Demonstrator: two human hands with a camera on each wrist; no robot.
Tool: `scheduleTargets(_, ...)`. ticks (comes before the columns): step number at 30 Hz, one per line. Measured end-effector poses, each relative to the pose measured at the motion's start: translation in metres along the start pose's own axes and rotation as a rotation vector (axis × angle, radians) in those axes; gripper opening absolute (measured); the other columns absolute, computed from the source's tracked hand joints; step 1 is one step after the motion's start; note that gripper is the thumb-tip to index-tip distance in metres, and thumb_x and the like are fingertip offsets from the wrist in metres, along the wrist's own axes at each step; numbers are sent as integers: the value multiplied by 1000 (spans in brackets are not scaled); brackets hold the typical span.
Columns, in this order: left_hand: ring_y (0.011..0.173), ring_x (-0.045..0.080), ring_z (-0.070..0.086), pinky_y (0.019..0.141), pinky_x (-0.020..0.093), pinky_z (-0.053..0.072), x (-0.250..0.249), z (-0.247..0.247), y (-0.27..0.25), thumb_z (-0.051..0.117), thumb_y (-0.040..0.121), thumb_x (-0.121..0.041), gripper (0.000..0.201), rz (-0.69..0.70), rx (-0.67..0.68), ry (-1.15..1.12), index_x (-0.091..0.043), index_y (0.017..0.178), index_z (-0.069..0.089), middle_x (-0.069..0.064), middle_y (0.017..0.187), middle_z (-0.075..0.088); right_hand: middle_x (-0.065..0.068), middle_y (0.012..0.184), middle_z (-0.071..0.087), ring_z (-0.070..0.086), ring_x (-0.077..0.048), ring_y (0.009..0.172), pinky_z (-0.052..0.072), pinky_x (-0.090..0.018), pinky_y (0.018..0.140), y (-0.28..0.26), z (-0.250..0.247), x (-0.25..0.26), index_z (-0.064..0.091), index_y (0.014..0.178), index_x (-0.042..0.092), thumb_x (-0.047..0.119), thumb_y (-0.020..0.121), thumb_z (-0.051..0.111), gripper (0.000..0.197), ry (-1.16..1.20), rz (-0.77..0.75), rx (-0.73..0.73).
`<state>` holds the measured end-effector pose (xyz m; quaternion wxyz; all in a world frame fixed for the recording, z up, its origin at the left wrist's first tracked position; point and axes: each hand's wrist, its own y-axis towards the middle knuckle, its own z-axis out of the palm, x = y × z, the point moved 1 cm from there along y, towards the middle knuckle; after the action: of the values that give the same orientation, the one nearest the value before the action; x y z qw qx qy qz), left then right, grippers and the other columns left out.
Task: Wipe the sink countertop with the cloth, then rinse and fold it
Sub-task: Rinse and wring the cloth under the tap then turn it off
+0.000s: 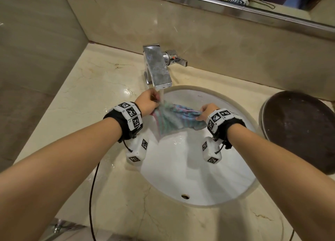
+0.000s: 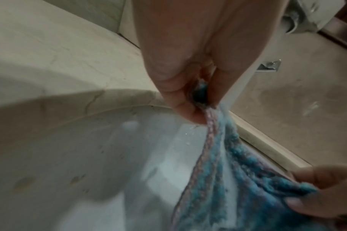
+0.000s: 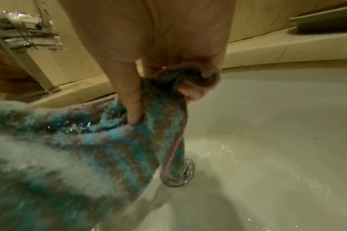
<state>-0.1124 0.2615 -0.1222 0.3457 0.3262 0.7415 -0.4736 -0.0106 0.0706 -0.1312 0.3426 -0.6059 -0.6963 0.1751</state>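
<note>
Cloth (image 1: 176,116) is stretched between both grips, pinched by left hand (image 1: 147,103) under the faucet (image 1: 157,66) stream and right hand (image 1: 208,112); its long axis is run left-right.

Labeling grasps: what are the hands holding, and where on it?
Both hold the cloth under the faucet stream: left hand pinches one upper corner, right hand grips the opposite upper edge, bunched.
</note>
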Motion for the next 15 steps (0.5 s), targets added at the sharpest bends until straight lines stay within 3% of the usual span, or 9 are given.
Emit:
scheduleTargets(2,54,14,50,36,15,47,1,1,-1,43,89,9,39,9,6,30,-22,66,46,-1,69,49,-9,93,55,51,-21,88,46,-32,83,-1,-4,-2,63,91,9,11,85,65,7,-16,-17,7)
scheduleTargets(5,45,12,54,40,17,51,3,0,-2,36,87,14,44,8,16,57,-17,62,56,0,66,58,-11,98,63,51,-20,87,44,-28,77,-3,-4,-6,67,111,7,9,89,57,24,41,-35,-51)
scheduleTargets(8,44,15,56,37,17,50,1,-3,-2,39,89,12,34,-13,8,88,-10,73,59,4,69,57,-13,106,67,54,-23,86,45,-26,66,-7,-3,-8,67,111,12,9,91,49,28,169,-50,-158)
scheduleTargets(12,59,18,56,38,14,50,-5,-4,-5,46,89,6,25,17,-27,107,-13,96,60,3,77,56,-6,91,61,58,-24,87,43,-24,70,-9,-3,-4,66,99,15,25,85,65,17,194,-115,-89)
scheduleTargets(13,65,22,58,43,16,52,-6,-3,-5,47,89,4,24,28,-38,119,-11,100,62,6,82,58,-5,89,59,55,-22,84,42,-23,66,-11,-3,-3,67,100,13,25,85,65,19,195,-124,-81)
scheduleTargets(15,83,31,62,63,27,55,-7,-5,-5,48,88,3,24,61,-74,182,-3,103,66,16,92,63,-3,89,56,52,-20,81,39,-22,61,-13,-4,0,67,102,13,23,88,62,18,127,-156,-129)
